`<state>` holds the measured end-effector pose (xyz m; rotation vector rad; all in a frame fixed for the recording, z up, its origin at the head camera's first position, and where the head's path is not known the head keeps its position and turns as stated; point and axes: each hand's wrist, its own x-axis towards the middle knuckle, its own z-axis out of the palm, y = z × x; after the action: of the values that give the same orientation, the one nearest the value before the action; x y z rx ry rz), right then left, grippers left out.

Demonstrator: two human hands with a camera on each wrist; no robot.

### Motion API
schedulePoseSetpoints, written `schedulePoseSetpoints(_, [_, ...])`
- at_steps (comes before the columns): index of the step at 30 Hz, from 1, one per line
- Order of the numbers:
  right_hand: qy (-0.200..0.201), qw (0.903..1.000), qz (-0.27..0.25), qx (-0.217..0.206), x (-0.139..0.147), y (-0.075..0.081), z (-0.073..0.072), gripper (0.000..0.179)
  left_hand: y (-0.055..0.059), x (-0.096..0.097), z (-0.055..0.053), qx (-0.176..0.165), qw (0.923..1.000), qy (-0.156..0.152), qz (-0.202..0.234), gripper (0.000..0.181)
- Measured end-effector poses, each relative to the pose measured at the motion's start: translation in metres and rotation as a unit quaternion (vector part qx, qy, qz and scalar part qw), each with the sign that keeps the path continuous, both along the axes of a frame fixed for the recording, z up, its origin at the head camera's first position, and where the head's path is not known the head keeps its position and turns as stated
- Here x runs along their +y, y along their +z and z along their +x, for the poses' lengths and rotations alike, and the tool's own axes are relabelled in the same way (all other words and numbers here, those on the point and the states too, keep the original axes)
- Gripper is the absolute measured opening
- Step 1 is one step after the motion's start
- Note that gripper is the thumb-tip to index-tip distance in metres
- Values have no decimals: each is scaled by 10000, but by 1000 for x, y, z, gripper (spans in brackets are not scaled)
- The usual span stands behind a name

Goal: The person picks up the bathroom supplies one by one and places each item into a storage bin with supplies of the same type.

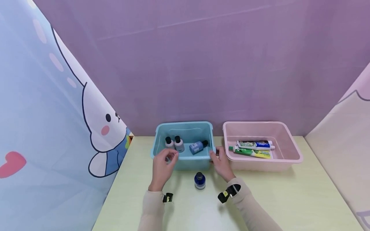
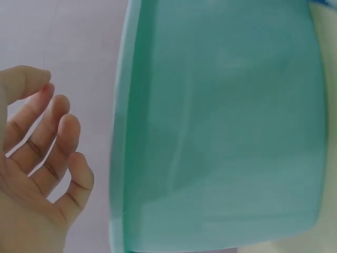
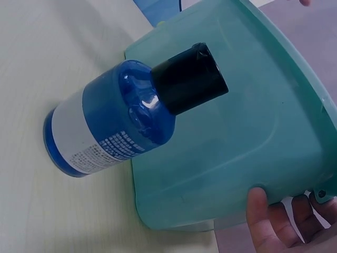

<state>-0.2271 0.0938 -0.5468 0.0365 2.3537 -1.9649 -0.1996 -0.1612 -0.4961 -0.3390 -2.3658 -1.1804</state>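
My left hand (image 1: 162, 165) hovers at the front rim of a blue plastic basket (image 1: 192, 164). In the left wrist view its thumb and index fingertips (image 2: 46, 75) meet and the other fingers bend loosely, with no clear object between them. My right hand (image 1: 222, 163) grips the basket's front right corner, thumb on the outer front wall and fingers round the side. Inside the basket, two pale bottles (image 1: 179, 145) with black caps stand at the left, and a light blue bottle (image 1: 197, 147) lies tilted. A dark blue bottle (image 3: 108, 124) with a black cap stands on the table before the basket.
A pink basket (image 1: 267, 165) stands just right of the blue one, holding a green and yellow toothpaste tube (image 1: 251, 152) and a blue and white tube (image 1: 255, 144). A purple backdrop (image 1: 185, 70) rises behind both baskets. The pale table (image 1: 289, 199) extends in front.
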Motion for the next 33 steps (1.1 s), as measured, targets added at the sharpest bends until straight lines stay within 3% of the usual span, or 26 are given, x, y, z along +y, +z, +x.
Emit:
schedulePoseSetpoints(11, [-69,10000,-13,52,-1,-4,-2,38,-24,19,24,-269,9985,-248,407,8])
schedulePoseSetpoints(18, [-91,9995,-128,264,-2,-6,0,36,-38,40,40,-837,9962,-257,28,5])
schedulePoseSetpoints(22, [-91,9995,-101,268,-3,-6,1,36,-47,49,47,-893,9953,-223,-286,9])
schedulePoseSetpoints(26, [-169,9995,-44,274,-4,-6,2,37,-56,55,50,-902,9941,-216,-565,15])
schedulePoseSetpoints(33, [-155,9997,-23,170,-4,-5,1,38,-64,60,52,-1341,9866,-201,-905,29])
